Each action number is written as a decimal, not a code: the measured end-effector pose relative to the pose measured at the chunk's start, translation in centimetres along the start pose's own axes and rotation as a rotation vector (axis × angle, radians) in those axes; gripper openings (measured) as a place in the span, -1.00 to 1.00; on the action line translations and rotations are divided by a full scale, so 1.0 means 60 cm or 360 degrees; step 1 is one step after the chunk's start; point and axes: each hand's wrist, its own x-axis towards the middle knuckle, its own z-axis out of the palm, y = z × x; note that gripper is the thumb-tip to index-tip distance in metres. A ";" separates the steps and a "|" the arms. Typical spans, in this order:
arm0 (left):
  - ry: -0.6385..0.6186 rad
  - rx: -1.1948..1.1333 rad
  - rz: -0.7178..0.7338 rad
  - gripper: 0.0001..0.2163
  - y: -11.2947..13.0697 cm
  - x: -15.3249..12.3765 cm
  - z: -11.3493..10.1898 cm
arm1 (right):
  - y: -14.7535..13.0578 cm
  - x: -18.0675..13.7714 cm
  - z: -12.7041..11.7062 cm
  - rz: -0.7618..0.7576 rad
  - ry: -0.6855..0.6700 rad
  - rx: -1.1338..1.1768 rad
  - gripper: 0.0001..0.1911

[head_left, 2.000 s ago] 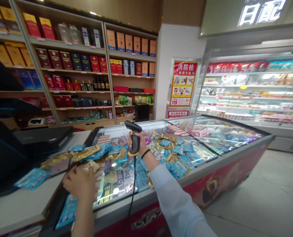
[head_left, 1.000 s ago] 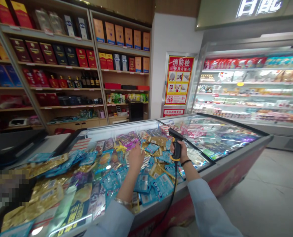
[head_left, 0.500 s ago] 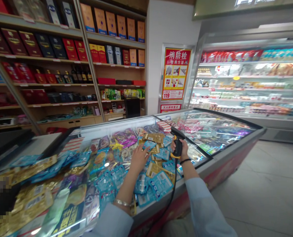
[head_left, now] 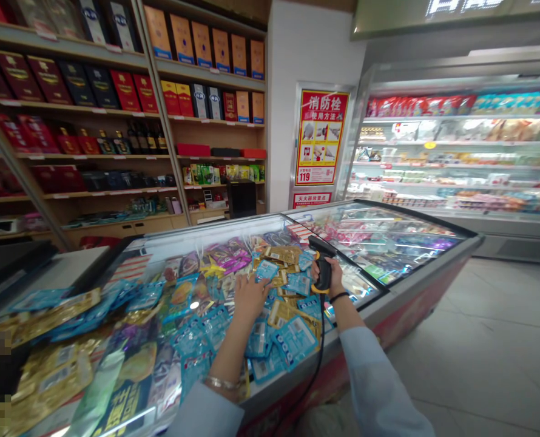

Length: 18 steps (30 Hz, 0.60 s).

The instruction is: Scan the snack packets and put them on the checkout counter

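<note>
**1 head camera, looking down across the freezer**

There is only 1 view here, taken from the person's head and facing forward and down. It sits close over the near edge of the chest freezer, near enough that both sleeves enter from the bottom of the frame and the left hand and right hand fall near the middle. The wide lens bends the liquor shelves on the left and the refrigerated display case on the right, both well beyond the freezer. The fire hydrant sign stands straight ahead. With no 2nd view, nothing is shared.
</note>
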 end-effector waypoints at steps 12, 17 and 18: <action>-0.0098 -0.0116 -0.0302 -0.60 -0.045 0.014 -0.006 | 0.001 -0.002 0.002 0.0041 -0.0050 0.0046 -0.70; -0.0293 -0.0195 -0.0215 -0.51 -0.081 0.019 0.002 | 0.002 0.000 0.002 0.0045 -0.0032 0.0012 -0.68; -0.0305 -0.0211 -0.0214 -0.52 -0.087 0.019 0.001 | 0.003 0.000 0.002 0.0040 -0.0028 0.0005 -0.68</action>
